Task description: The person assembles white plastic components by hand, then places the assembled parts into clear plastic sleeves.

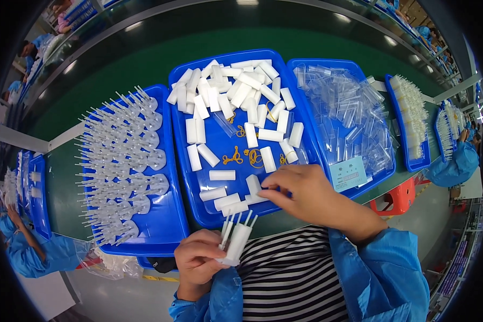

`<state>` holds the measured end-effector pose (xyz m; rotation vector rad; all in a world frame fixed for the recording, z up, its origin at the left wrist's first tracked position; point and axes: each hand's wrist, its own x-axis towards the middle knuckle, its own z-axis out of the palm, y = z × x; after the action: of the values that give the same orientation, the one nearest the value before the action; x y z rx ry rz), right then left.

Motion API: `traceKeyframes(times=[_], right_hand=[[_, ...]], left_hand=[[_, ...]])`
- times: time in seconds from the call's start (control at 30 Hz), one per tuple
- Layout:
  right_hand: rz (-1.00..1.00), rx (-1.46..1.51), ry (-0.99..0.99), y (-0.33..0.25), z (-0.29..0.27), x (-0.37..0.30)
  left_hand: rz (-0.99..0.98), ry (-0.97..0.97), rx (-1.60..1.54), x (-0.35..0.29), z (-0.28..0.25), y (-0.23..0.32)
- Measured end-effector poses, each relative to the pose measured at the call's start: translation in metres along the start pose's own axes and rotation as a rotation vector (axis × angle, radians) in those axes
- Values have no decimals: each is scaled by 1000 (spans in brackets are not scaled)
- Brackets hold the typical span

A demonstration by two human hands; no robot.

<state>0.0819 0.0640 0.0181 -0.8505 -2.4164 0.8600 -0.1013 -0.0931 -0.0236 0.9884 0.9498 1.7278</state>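
Observation:
My left hand (199, 258) pinches a white plastic base with thin upright pins (229, 261) just in front of the middle tray. A white cylinder-like sleeve (241, 235) stands among those pins. Over the near end of the middle blue tray (198, 214), my right hand (300, 194) has its thumb and fingertips closed at the edge of a white foam-like block (253, 185). Many similar white blocks (214, 99) lie loose in that tray, heaped toward its far side. Yellow rubber bands (254, 158) are scattered between them.
On the left, a blue tray (166, 214) holds rows of pinned white bases (129, 155). To the right, another tray contains clear plastic sleeves (354, 112) and a pale green card (348, 174). Beyond are a tray of off-white pieces (408, 115), a red stool (394, 198) and co-workers in blue.

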Motion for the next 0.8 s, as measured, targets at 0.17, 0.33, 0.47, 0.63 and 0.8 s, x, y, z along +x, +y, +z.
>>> traceKeyframes(times=[0.17,0.33,0.47,0.63,0.8], right_hand=[[86,-360,-213,-3,16,14],[27,-384,-136,-1,16,14],[-13,-309,-131,5,10,8],[-110,-250,5,2,7,5],[-114,-463,-105,11,7,5]], left_hand=[[-10,2,207,2,-1,3],[-43,-45,265,6,6,3],[-64,-152,327,10,3,4],[-48,-207,267,12,5,-1],[-65,-191,237,13,5,1]])
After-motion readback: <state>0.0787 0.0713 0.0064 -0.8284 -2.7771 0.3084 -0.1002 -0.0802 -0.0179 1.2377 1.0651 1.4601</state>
